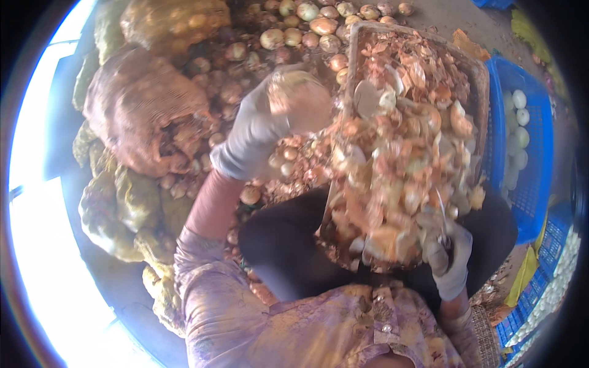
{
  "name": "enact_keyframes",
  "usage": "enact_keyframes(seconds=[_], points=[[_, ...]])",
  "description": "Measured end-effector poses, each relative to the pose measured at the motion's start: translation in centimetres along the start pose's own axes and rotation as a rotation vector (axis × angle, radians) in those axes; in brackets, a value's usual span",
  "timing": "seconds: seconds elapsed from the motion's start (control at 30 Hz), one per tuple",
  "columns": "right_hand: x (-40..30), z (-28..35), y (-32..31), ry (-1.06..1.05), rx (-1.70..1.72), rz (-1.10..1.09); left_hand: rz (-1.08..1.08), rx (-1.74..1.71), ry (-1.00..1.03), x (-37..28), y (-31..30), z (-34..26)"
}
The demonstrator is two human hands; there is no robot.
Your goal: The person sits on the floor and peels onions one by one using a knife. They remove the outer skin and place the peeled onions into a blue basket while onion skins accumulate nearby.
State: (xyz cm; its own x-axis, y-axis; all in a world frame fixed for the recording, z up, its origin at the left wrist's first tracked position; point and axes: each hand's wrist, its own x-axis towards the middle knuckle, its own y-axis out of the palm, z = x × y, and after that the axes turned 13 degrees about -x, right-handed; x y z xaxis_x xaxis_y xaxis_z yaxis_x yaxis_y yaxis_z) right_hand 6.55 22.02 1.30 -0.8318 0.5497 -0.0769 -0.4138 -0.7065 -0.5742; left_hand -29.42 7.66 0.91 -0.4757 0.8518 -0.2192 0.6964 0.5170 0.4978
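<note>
My left hand [294,101], in a pale glove, reaches forward over the onion heap to the left of a tray. It is blurred, and I cannot tell whether an onion is in its fingers. My right hand [448,257], also gloved, is closed around a small knife [441,202] whose thin blade points up and away from me. This hand is at the tray's near right side, beside the peelings. The shallow tray [482,106] rests across my lap, heaped with onion skins [395,170] and cut onion pieces.
Loose unpeeled onions [322,26] lie ahead and to the left. An opened mesh sack [138,110] and several yellowish sacks [119,207] stand at the left. To the right, a blue plastic basket [534,198] holds peeled onions [521,138]; another blue crate [547,271] is behind it.
</note>
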Motion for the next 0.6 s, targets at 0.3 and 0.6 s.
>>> enact_keyframes(seconds=[0.3, 0.6], points=[[-5.3, 8.5, -2.2, -0.435, -0.157, 0.117, -0.146, 0.116, 0.153, -18.0, 13.0, 0.8], [-11.1, 9.9, -4.6, -0.414, -0.308, 0.122, -0.171, 0.497, 0.282, -22.6, 17.1, 1.9]])
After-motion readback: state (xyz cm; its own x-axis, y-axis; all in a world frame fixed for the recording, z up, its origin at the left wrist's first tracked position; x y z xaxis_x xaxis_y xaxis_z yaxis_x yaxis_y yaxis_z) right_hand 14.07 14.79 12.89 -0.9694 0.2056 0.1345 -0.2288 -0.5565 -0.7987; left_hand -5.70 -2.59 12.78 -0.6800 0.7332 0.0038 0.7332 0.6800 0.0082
